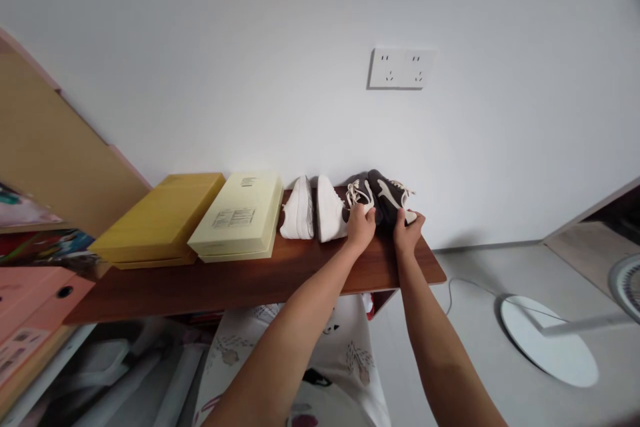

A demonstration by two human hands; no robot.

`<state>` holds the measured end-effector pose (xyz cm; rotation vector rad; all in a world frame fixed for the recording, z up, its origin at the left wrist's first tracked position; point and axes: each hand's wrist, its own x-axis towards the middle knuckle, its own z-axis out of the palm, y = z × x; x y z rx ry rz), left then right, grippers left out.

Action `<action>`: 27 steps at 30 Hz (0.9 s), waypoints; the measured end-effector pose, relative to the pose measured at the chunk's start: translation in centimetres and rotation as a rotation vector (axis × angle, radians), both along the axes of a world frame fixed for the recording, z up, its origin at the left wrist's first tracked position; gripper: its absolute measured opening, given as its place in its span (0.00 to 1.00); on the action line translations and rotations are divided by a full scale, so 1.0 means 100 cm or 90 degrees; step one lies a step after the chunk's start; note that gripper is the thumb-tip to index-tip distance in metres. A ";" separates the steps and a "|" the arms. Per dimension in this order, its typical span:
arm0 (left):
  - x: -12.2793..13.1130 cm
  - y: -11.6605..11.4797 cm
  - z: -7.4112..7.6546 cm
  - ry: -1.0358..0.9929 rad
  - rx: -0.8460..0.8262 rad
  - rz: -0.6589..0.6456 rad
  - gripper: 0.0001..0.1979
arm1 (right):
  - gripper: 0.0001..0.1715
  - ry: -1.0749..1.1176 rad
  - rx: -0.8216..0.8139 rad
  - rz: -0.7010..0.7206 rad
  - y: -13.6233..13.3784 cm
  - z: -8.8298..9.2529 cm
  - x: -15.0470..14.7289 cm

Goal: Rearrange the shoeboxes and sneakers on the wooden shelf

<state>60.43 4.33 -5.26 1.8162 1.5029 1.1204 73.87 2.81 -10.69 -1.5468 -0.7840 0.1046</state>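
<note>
Left hand and right hand, fingers curled, grip dark shoes lying roughly 11-to-5 o'clock; toe direction unclear.

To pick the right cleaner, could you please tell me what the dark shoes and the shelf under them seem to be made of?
The dark shoes look like matte suede or brushed fabric: soft, non-glossy surface, with smoother pale side stripes and cream laces. The shelf looks like reddish-brown wood or veneer, satin finish: faint grain and a soft sheen.
</note>
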 end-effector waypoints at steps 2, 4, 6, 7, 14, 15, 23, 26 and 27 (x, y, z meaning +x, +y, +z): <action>-0.003 0.000 0.000 -0.130 -0.057 -0.001 0.13 | 0.33 0.087 0.002 -0.013 0.002 -0.004 0.006; -0.002 0.000 0.000 -0.255 -0.156 -0.017 0.16 | 0.33 0.128 -0.008 -0.012 0.004 -0.007 0.012; 0.003 0.000 -0.001 -0.343 -0.240 -0.017 0.16 | 0.34 0.119 -0.018 0.007 0.007 -0.009 0.015; 0.007 0.000 -0.001 -0.372 -0.268 -0.007 0.16 | 0.34 0.104 -0.021 0.020 0.008 -0.009 0.015; 0.022 -0.006 -0.010 -0.455 -0.290 0.075 0.20 | 0.30 0.043 -0.024 -0.009 0.013 -0.008 0.007; 0.022 -0.008 -0.011 -0.448 -0.258 0.068 0.22 | 0.30 0.039 -0.017 -0.023 0.012 -0.007 0.006; -0.033 -0.072 -0.005 -0.329 -0.026 -0.112 0.31 | 0.27 0.053 0.017 -0.067 0.007 -0.004 0.006; -0.091 -0.102 -0.004 -0.279 -0.033 -0.147 0.30 | 0.26 0.050 0.015 -0.073 0.005 -0.004 0.005; -0.113 -0.110 -0.004 -0.268 -0.040 -0.145 0.30 | 0.26 0.050 0.013 -0.074 0.005 -0.004 0.005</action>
